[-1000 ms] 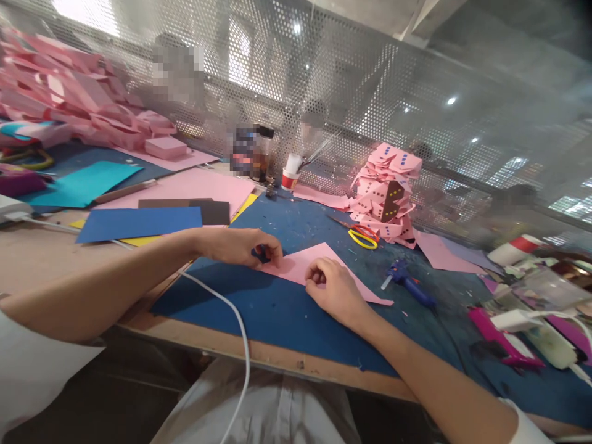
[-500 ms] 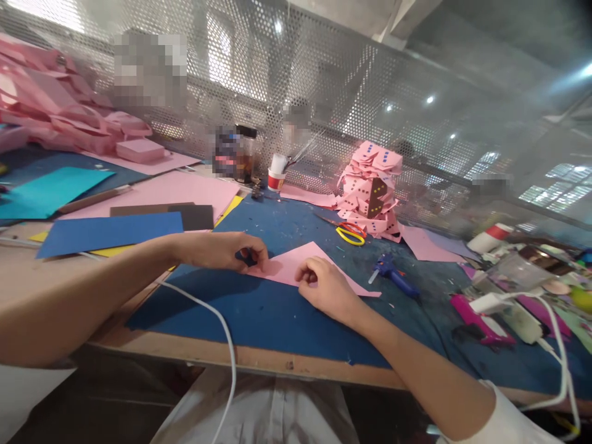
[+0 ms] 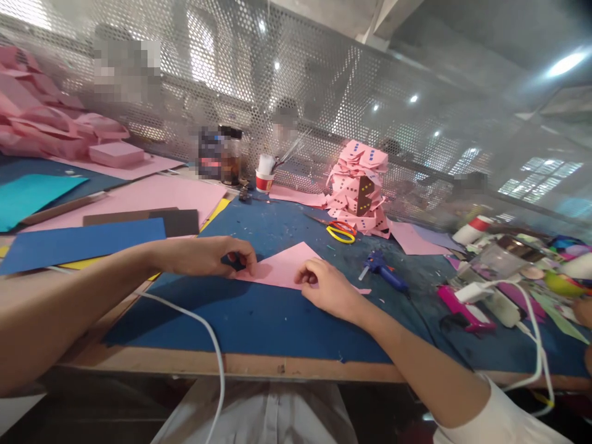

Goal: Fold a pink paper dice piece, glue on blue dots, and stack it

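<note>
A sheet of pink paper (image 3: 282,262) lies flat on the blue work mat, its far corner pointing away from me and its long edge nearest me. My left hand (image 3: 215,256) is at the paper's left corner, thumb and forefinger closed down on it. Farther right, my right hand (image 3: 328,287) has curled fingers pressed together on the paper near its front edge. That hand hides part of the paper, and a narrow pink tip shows past it on the right.
Beyond the paper are scissors (image 3: 341,232) and a stack of dotted pink paper pieces (image 3: 358,188). A blue glue gun (image 3: 383,271) lies to the right. Blue card (image 3: 87,243) sits at left. A white cable (image 3: 198,317) crosses the table's front edge (image 3: 250,364).
The whole view has shifted slightly. My right hand has slid a little to the right along the paper's front edge, while my left hand stays at the left corner.
</note>
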Demonstrator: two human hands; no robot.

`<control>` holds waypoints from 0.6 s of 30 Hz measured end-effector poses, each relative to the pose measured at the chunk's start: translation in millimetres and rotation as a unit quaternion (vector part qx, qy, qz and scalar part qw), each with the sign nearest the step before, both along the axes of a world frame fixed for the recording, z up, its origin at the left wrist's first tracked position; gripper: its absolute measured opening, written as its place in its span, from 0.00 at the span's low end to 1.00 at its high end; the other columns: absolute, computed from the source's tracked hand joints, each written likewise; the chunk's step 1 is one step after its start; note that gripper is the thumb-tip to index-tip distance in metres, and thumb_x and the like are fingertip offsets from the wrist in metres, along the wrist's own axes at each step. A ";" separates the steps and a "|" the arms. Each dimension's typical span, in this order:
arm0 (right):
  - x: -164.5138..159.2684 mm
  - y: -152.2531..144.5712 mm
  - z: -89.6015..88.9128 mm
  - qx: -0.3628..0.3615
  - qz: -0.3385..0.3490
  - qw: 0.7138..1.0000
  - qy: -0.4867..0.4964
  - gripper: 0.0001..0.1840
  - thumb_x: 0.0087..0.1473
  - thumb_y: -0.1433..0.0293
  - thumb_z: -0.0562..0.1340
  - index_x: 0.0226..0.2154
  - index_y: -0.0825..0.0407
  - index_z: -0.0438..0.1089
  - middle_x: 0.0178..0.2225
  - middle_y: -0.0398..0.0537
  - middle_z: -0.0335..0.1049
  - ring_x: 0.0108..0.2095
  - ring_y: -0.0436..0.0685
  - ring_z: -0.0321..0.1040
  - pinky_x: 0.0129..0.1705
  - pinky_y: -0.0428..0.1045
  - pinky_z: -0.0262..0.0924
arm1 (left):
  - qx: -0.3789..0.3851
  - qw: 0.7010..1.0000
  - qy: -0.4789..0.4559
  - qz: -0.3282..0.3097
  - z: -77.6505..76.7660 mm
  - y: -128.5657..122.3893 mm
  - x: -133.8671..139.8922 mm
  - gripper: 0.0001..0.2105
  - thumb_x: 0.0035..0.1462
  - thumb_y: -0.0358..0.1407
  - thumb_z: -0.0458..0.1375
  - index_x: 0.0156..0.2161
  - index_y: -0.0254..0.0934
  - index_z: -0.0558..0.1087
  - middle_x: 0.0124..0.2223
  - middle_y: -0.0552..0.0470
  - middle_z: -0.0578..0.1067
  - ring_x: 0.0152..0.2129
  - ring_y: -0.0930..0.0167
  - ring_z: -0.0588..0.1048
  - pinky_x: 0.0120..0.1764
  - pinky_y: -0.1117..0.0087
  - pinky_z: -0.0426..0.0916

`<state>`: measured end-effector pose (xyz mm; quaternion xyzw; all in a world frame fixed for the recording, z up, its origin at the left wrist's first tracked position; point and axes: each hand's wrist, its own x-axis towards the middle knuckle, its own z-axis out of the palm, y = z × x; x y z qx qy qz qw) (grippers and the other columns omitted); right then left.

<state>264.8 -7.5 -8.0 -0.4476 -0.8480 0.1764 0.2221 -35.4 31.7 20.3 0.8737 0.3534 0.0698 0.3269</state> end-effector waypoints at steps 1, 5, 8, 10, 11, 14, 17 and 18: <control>2.4 0.4 0.3 -0.005 -0.003 1.000 -0.001 0.12 0.45 0.81 0.59 0.32 0.51 0.72 0.34 0.43 0.73 0.34 0.50 0.67 0.38 0.47 0.60 | -0.001 1.000 -0.001 0.001 -0.4 0.4 -0.4 0.12 0.55 0.31 0.58 0.45 0.40 0.76 0.45 0.52 0.78 0.42 0.66 0.73 0.45 0.72 0.65; 13.1 0.3 2.8 -0.026 -0.021 0.999 -0.006 0.12 0.46 0.81 0.59 0.32 0.51 0.72 0.34 0.43 0.73 0.33 0.51 0.67 0.38 0.47 0.61 | 0.007 1.000 0.000 -0.003 -0.9 -1.3 0.3 0.11 0.57 0.31 0.57 0.45 0.38 0.76 0.44 0.52 0.78 0.41 0.67 0.73 0.45 0.73 0.66; 22.6 -1.6 4.4 -0.031 -0.033 0.999 -0.016 0.12 0.46 0.81 0.60 0.32 0.51 0.73 0.35 0.44 0.73 0.34 0.51 0.67 0.39 0.47 0.62 | 0.020 1.000 -0.010 -0.003 0.6 -5.0 2.2 0.10 0.58 0.30 0.56 0.43 0.37 0.76 0.43 0.54 0.78 0.40 0.68 0.72 0.45 0.74 0.65; 29.6 -2.9 4.0 -0.030 -0.036 0.999 -0.016 0.12 0.46 0.81 0.60 0.33 0.51 0.73 0.35 0.44 0.72 0.35 0.52 0.67 0.40 0.48 0.62 | 0.023 1.000 -0.010 -0.002 2.8 -7.0 3.1 0.09 0.59 0.29 0.55 0.43 0.36 0.76 0.42 0.54 0.78 0.40 0.68 0.72 0.44 0.74 0.65; 33.1 -3.5 3.6 -0.029 -0.036 0.999 -0.014 0.12 0.47 0.81 0.60 0.33 0.52 0.72 0.35 0.45 0.72 0.35 0.52 0.67 0.40 0.48 0.62 | 0.023 1.000 -0.007 -0.001 4.1 -7.5 3.2 0.09 0.59 0.29 0.56 0.43 0.36 0.75 0.42 0.54 0.78 0.40 0.68 0.72 0.45 0.74 0.65; 42.3 -6.1 4.7 -0.025 -0.031 0.999 -0.015 0.14 0.47 0.82 0.59 0.35 0.52 0.72 0.36 0.45 0.71 0.36 0.52 0.67 0.41 0.48 0.63 | 0.024 1.000 -0.004 0.005 5.9 -8.4 3.4 0.09 0.60 0.29 0.55 0.43 0.35 0.75 0.43 0.54 0.78 0.41 0.68 0.73 0.46 0.73 0.65; 47.7 -11.0 11.4 0.003 -0.015 1.000 -0.027 0.16 0.46 0.85 0.58 0.35 0.52 0.72 0.37 0.45 0.72 0.39 0.53 0.68 0.44 0.49 0.63 | 0.054 0.998 -0.010 0.000 -0.8 -10.7 5.2 0.09 0.58 0.28 0.55 0.42 0.36 0.76 0.40 0.54 0.78 0.38 0.69 0.74 0.43 0.74 0.66; 48.5 -13.0 14.4 0.017 -0.006 0.999 -0.028 0.16 0.47 0.86 0.58 0.35 0.52 0.71 0.37 0.45 0.72 0.41 0.53 0.68 0.45 0.49 0.63 | 0.078 0.997 -0.011 -0.003 -5.6 -12.1 6.5 0.09 0.57 0.27 0.56 0.40 0.36 0.77 0.38 0.55 0.78 0.36 0.70 0.74 0.41 0.75 0.67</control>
